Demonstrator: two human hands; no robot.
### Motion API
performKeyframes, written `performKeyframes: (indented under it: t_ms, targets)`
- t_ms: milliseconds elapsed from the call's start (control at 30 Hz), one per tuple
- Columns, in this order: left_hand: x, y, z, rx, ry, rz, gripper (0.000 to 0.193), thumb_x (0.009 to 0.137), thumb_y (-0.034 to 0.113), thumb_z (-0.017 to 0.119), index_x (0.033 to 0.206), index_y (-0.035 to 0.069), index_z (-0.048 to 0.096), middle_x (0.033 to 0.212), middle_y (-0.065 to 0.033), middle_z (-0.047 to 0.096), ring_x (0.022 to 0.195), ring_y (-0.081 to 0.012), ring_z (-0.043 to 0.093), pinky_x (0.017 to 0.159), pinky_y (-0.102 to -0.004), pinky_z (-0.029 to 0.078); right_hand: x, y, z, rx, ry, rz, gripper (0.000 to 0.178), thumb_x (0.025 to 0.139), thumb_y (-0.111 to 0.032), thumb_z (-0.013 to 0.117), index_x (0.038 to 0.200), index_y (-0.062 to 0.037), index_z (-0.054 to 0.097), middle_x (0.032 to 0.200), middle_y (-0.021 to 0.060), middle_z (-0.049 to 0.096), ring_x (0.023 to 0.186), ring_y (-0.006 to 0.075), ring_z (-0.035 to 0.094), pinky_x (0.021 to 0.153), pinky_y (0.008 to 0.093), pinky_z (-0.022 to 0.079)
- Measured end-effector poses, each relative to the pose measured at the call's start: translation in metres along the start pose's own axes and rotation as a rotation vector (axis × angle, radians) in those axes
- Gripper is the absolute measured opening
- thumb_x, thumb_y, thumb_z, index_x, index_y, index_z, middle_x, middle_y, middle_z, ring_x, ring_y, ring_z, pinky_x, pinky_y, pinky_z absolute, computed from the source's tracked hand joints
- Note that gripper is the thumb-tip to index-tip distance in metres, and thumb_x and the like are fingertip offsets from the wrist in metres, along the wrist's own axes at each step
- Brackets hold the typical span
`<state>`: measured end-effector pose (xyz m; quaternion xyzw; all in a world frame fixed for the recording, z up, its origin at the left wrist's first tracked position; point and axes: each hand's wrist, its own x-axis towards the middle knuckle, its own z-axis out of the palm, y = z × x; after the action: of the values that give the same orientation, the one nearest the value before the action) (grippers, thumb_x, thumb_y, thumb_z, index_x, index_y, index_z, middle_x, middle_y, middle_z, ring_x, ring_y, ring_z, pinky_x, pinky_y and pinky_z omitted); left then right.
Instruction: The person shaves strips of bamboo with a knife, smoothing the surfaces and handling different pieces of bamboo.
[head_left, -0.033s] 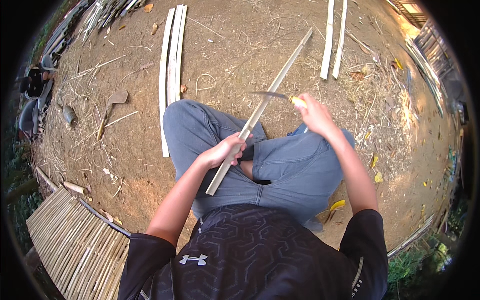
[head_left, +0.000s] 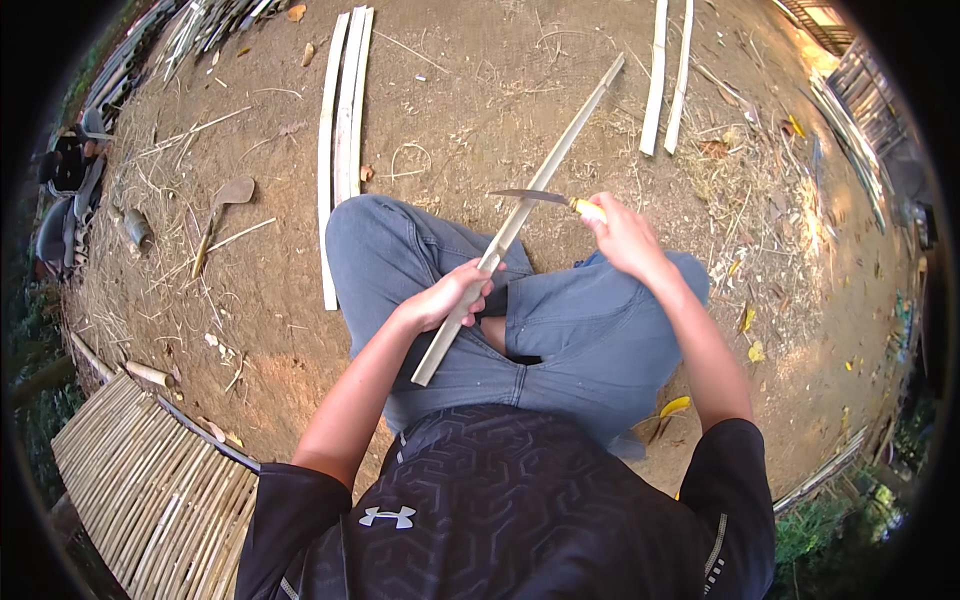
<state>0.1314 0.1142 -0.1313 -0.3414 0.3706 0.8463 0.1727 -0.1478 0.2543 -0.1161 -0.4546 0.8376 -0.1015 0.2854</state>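
Note:
A long split bamboo strip slants across my lap, its near end over my thigh and its far end out over the dirt. My left hand is closed round its lower part. My right hand grips the yellow handle of a knife with a dark, slightly curved blade. That blade lies across the strip, beyond my left hand, pointing left. Whether its edge bites into the bamboo cannot be made out. The fingers of my right hand are partly hidden behind its back.
Pale bamboo strips lie on the dirt at the far left, and two more strips at the far right. A small spade-shaped tool rests on the left. A bamboo slat platform stands at the near left.
The knife and my right hand have shifted slightly left and toward me along the strip, and the blade's angle has changed a little. My left hand keeps its hold.

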Motion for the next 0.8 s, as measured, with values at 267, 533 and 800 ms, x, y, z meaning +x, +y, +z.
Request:
performKeyframes:
  t_ms: [267,533,800]
  targets:
    - [0.003,-0.013,-0.004,0.094,0.069,0.064,0.041,0.103,0.028,0.043,0.14,0.011,0.045,0.09,0.0041,0.04,0.068,-0.0048,0.038,0.053,-0.0203,0.033,-0.061,-0.051,0.032,0.106,0.086,-0.059,0.03,0.099,-0.035,0.055,0.112,-0.01,0.066,0.089,0.0224,0.072,0.086,0.0428,0.069,0.075,0.052,0.055]
    - [0.011,-0.023,-0.007,0.291,0.146,0.114,0.033,0.104,0.021,0.045,0.134,0.008,0.049,0.079,0.0049,0.04,0.058,-0.0046,0.035,0.045,-0.0234,0.031,-0.081,-0.075,0.029,0.013,0.017,-0.06,0.028,0.099,-0.033,0.056,0.114,-0.0127,0.068,0.087,0.0217,0.071,0.085,0.0432,0.069,0.074,0.0525,0.055]
    - [0.014,-0.026,-0.001,0.36,0.224,0.145,0.026,0.107,0.022,0.042,0.126,0.007,0.052,0.078,0.0056,0.039,0.055,-0.0034,0.034,0.043,-0.022,0.028,-0.084,-0.077,0.052,-0.162,0.242,-0.099,0.029,0.098,-0.036,0.058,0.1,-0.0079,0.066,0.072,0.0211,0.069,0.067,0.0398,0.07,0.059,0.05,0.057]
